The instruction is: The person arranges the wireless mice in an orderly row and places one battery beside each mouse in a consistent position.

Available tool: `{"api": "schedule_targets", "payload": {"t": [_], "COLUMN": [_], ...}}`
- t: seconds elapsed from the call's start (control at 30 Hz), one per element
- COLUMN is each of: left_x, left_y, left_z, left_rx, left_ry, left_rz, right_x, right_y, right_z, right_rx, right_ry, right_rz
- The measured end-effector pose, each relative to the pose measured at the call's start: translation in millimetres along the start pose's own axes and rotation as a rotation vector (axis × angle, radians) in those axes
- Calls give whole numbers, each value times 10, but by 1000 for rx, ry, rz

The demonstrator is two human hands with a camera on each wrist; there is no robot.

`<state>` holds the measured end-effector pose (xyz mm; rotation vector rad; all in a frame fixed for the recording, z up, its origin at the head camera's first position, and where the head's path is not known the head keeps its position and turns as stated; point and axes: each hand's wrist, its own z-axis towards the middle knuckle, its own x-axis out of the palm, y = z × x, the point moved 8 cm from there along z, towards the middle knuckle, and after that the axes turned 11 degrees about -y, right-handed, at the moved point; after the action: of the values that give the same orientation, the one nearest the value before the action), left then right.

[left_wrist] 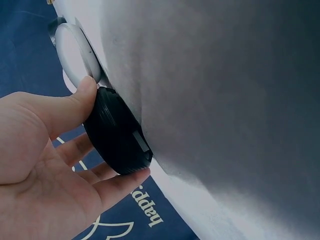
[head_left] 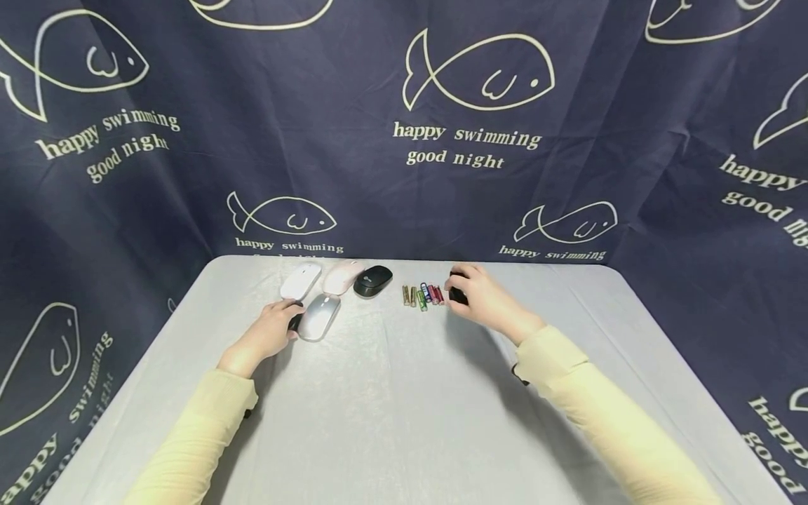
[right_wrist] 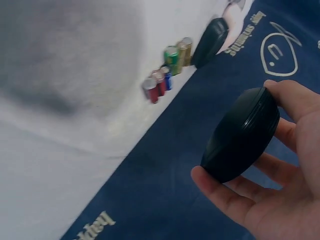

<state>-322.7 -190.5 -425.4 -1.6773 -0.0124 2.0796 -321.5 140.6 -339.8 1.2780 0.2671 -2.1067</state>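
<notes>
My left hand (head_left: 266,331) grips a black mouse (left_wrist: 115,135) between thumb and fingertips, at the left of the table close beside a silver mouse (head_left: 320,319). In the left wrist view its lower edge is right at the tabletop. On the other side, my right hand (head_left: 485,300) holds another black mouse (right_wrist: 242,137) by its ends, thumb on one and fingers on the other. It is just right of a row of several small batteries (head_left: 423,297), coloured gold, green, blue and red. The palm side hides part of each held mouse in the head view.
Behind the silver mouse lie a white mouse (head_left: 301,280), a pale pink mouse (head_left: 343,278) and a third black mouse (head_left: 374,281), near the back edge of the white-covered table (head_left: 366,421). A dark blue curtain (head_left: 353,140) with fish drawings hangs around it.
</notes>
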Motion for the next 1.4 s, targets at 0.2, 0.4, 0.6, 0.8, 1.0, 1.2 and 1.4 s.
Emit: {"api": "schedule_targets", "payload": {"t": [0.2, 0.4, 0.6, 0.8, 1.0, 1.2, 1.4], "left_x": [-13, -4, 5, 13, 22, 22, 4], "left_y": [19, 29, 28, 49, 57, 50, 34], "left_z": [-4, 4, 15, 21, 6, -1, 5], "left_rx": [-19, -19, -14, -31, -27, -17, -12], "left_ry": [2, 5, 8, 19, 20, 20, 15], "left_rz": [-4, 3, 5, 8, 10, 6, 2], "right_x": [36, 134, 227, 338, 431, 460, 481], "right_y": [-136, -245, -352, -465, -549, -540, -552], "right_z": [-197, -390, -512, -618, -718, -763, -818], "right_rx": [6, 16, 4, -12, -14, -7, -1], "right_ry": [-14, 10, 23, 78, 91, 104, 148], "right_rz": [14, 21, 16, -3, 1, 30, 36]}}
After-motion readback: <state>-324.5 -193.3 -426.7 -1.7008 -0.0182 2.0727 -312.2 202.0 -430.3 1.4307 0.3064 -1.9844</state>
